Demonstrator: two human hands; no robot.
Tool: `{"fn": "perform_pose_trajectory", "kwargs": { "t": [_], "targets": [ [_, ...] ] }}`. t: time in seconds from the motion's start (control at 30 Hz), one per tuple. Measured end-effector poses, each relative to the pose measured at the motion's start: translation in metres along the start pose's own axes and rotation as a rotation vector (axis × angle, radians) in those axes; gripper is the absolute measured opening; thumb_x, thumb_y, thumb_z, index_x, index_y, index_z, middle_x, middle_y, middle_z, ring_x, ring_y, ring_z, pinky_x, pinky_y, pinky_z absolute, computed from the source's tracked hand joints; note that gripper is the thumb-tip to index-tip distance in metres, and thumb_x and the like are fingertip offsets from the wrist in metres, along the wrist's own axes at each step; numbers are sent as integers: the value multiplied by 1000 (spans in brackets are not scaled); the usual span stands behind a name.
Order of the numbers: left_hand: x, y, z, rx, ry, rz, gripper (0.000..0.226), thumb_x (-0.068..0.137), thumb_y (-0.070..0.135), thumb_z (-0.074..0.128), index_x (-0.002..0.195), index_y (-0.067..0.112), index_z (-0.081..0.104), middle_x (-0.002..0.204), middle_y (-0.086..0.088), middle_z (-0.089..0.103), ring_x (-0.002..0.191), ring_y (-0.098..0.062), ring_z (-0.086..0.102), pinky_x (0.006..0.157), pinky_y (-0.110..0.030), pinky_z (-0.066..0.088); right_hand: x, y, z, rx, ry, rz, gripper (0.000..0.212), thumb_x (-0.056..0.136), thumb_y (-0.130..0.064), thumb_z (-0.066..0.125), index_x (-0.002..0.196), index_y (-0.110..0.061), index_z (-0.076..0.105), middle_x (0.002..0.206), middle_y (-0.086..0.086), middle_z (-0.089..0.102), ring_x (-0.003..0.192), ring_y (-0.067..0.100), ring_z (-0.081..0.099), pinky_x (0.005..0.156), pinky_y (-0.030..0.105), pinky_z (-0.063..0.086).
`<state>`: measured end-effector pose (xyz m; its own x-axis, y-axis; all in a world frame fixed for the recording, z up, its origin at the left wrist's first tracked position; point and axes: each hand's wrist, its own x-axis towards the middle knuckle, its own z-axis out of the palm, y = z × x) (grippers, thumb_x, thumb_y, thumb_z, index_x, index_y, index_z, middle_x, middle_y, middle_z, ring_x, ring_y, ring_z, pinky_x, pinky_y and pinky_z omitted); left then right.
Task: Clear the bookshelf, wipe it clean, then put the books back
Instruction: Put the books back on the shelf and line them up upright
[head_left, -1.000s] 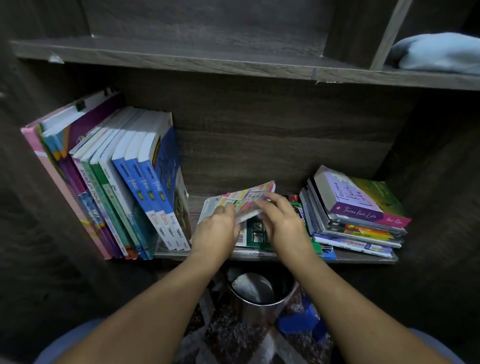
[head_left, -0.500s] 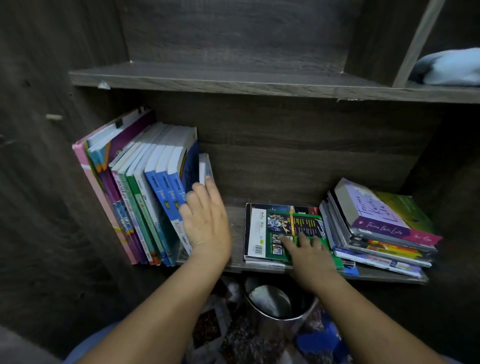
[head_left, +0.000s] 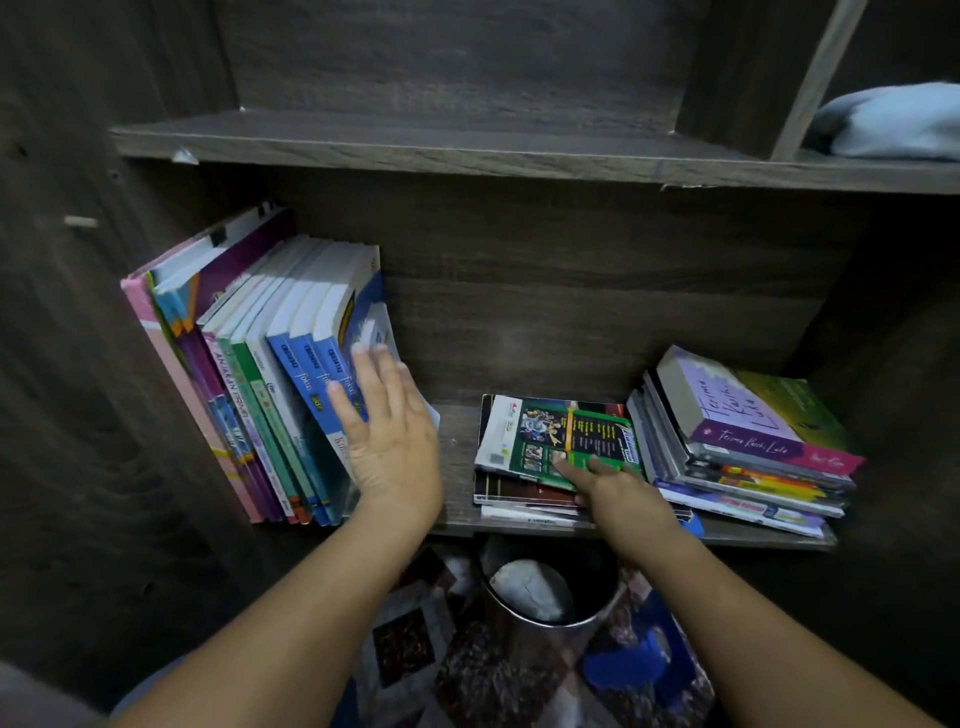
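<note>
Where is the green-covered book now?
In the head view, the green-covered book tops the small middle pile on the lower shelf, under the right hand, beside the taller right stack.

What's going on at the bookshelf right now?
A person is working at the lower shelf, which holds books. The left hand, fingers straight, presses against the leaning row of upright books on the left. The right hand lays its fingers on a green-covered book topping a small flat stack in the middle; its thumb is hidden. A taller flat pile sits at the right.
</note>
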<state>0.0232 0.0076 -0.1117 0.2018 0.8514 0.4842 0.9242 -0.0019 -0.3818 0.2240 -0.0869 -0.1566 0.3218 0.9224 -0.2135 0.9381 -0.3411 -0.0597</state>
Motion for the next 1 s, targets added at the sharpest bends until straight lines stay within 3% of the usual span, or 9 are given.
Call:
{"fn": "perform_pose_trajectory", "kwargs": {
  "t": [0.13, 0.2, 0.3, 0.43, 0.6, 0.77, 0.83, 0.9, 1.0],
  "targets": [
    [-11, 19, -1, -204, -65, 381, 67, 88, 30, 56, 147, 9, 31, 153, -16, 25, 145, -41, 0, 105, -68, -14, -5, -9, -4, 7, 52, -13, 69, 99, -10, 41, 147, -52, 16, 159, -4, 22, 144, 36, 23, 111, 60, 25],
    [-15, 30, 1, -339, -118, 552, 50, 87, 29, 59, 134, 13, 48, 137, -11, 47, 138, -32, 27, 111, -55, 4, -8, -17, -7, -32, 119, -67, 63, 100, -15, 40, 147, -51, 19, 157, -9, 27, 144, 29, 26, 110, 67, 12],
    [-19, 39, 9, -439, -239, 631, 33, 92, 21, 55, 125, 15, 53, 117, -6, 58, 110, -26, 57, 90, -38, 41, -9, -32, -3, -112, 211, -150, 51, 103, -29, 37, 146, -52, 20, 155, -11, 30, 144, 25, 26, 109, 69, 3],
    [-25, 39, 13, -516, -374, 659, 32, 91, 5, 53, 122, 10, 48, 115, -12, 57, 102, -33, 61, 79, -39, 48, -2, -23, 5, -36, 108, -14, 53, 100, -42, 43, 148, -44, 21, 160, 3, 16, 144, 34, 21, 114, 53, 21],
    [-32, 39, 16, -677, -337, 538, 34, 87, 0, 49, 116, 14, 38, 113, -8, 52, 92, -29, 61, 70, -37, 46, -4, -20, -10, 291, 400, 7, 42, 94, -21, 56, 136, -21, 52, 144, 9, 42, 118, 33, 55, 92, 40, 50],
    [-25, 37, 5, -768, -96, 362, 32, 91, 40, 53, 107, 12, 49, 100, -7, 56, 82, -28, 64, 59, -35, 47, -9, -35, -19, 441, 763, -349, 53, 85, -5, 68, 135, -17, 53, 151, 12, 35, 116, 33, 59, 78, 44, 58],
    [-18, 33, 2, -744, -64, 294, 26, 96, 37, 46, 106, 13, 48, 97, -6, 57, 79, -27, 65, 56, -33, 42, -14, -39, -22, 493, 784, -398, 74, 88, -8, 66, 147, -32, 29, 160, 7, 14, 115, 28, 60, 76, 32, 54],
    [-12, 27, -2, -765, -52, 205, 19, 96, 30, 48, 101, 13, 45, 88, -6, 58, 66, -26, 66, 47, -30, 35, -16, -41, -23, 529, 721, -344, 82, 91, -13, 62, 149, -41, 12, 162, 0, 3, 119, 27, 57, 75, 36, 56],
    [-7, 17, -5, -804, -92, 87, 16, 96, 23, 49, 100, 9, 41, 83, -6, 55, 65, -28, 66, 47, -31, 37, -12, -35, -13, 350, 483, -217, 70, 94, -22, 56, 151, -35, 18, 161, -2, 8, 136, 26, 40, 89, 39, 50]
  ]
}}
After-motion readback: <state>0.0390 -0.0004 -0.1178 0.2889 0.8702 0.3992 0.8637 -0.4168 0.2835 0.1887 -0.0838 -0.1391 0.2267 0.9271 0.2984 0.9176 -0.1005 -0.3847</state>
